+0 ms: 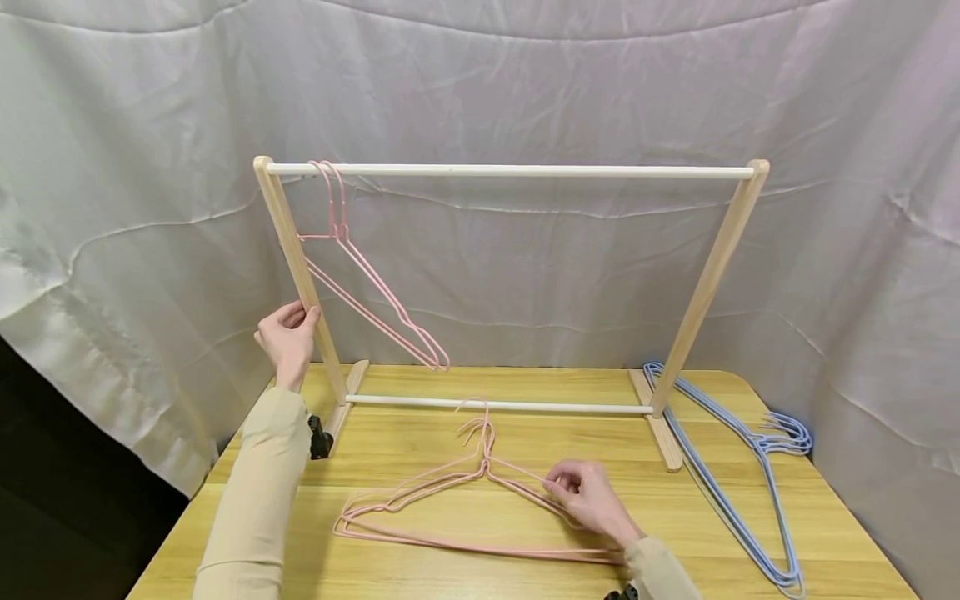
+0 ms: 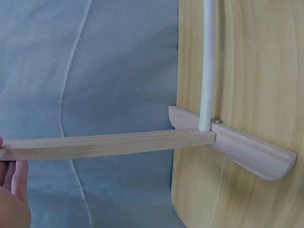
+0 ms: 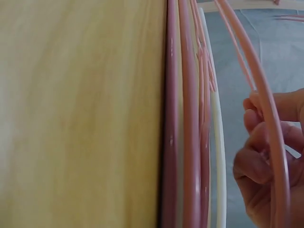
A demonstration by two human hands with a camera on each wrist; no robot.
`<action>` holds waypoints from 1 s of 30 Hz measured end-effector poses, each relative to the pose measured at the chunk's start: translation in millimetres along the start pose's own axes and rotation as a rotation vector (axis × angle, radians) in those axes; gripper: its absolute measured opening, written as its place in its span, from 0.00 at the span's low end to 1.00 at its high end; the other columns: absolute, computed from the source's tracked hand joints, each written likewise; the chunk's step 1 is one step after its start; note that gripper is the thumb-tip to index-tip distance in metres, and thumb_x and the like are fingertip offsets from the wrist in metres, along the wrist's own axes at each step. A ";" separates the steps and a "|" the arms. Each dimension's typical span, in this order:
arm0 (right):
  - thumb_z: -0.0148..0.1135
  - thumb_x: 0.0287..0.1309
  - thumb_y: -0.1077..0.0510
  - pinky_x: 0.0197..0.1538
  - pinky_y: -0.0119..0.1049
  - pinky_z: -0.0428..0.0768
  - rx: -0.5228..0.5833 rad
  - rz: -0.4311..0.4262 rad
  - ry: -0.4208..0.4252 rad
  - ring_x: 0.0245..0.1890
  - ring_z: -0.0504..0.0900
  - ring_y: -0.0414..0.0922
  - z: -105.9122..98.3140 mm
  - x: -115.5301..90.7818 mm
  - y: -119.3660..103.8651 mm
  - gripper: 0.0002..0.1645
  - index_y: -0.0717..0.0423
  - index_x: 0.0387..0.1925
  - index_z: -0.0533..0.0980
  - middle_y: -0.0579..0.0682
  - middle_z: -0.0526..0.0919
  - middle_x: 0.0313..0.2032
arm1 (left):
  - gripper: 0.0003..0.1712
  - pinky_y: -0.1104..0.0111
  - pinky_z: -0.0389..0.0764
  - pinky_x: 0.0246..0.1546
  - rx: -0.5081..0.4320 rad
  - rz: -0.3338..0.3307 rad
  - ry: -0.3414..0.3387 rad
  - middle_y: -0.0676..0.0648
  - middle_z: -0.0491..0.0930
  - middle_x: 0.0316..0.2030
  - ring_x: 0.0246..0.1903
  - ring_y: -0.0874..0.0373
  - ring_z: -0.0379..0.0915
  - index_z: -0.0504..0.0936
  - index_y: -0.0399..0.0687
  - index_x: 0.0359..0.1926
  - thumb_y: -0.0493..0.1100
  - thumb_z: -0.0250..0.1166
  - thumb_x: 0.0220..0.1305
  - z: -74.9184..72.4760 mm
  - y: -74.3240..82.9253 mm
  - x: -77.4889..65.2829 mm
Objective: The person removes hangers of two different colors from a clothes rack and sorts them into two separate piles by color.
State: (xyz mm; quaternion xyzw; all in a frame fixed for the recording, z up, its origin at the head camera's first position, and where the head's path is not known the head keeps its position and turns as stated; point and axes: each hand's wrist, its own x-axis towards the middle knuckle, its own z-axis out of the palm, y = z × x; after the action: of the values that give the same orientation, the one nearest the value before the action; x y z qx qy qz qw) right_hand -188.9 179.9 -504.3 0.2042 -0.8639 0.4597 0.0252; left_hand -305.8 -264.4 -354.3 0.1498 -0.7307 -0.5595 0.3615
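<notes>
A wooden garment rack with a white top rail (image 1: 510, 171) stands on the table. My left hand (image 1: 288, 337) grips its left post (image 1: 289, 242) partway up; in the left wrist view the fingers (image 2: 19, 183) touch the post's edge. Two pink clothes hangers (image 1: 344, 200) hang near the rail's left end. In front of the rack, several more pink hangers (image 1: 480, 547) lie stacked on the table. My right hand (image 1: 588, 496) pinches the right shoulder of the top pink hanger (image 3: 271, 118), which is raised a little off the others.
Several blue hangers (image 1: 756, 442) lie in a pile at the table's right, by the rack's right foot (image 1: 660, 425). A white lower bar (image 1: 570, 407) runs between the feet, behind the pink stack. Grey curtain (image 1: 510, 100) hangs behind the wooden table (image 1: 420, 575).
</notes>
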 end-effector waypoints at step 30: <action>0.70 0.56 0.63 0.30 0.23 0.68 -0.041 0.006 -0.077 0.25 0.69 0.28 -0.6 -2.2 8.5 0.02 0.57 0.30 0.87 0.45 0.82 0.25 | 0.19 0.87 0.72 0.40 -0.006 -0.011 -0.012 0.36 0.85 0.49 0.29 0.87 0.72 0.86 0.38 0.53 0.42 0.69 0.63 -1.2 2.8 -1.0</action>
State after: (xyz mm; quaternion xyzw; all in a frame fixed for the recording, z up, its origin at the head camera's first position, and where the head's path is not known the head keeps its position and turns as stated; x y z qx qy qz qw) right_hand -190.2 185.3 -511.1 0.2184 -0.8742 0.4336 -0.0054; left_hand -303.7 -263.7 -352.0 0.1495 -0.7302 -0.5647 0.3542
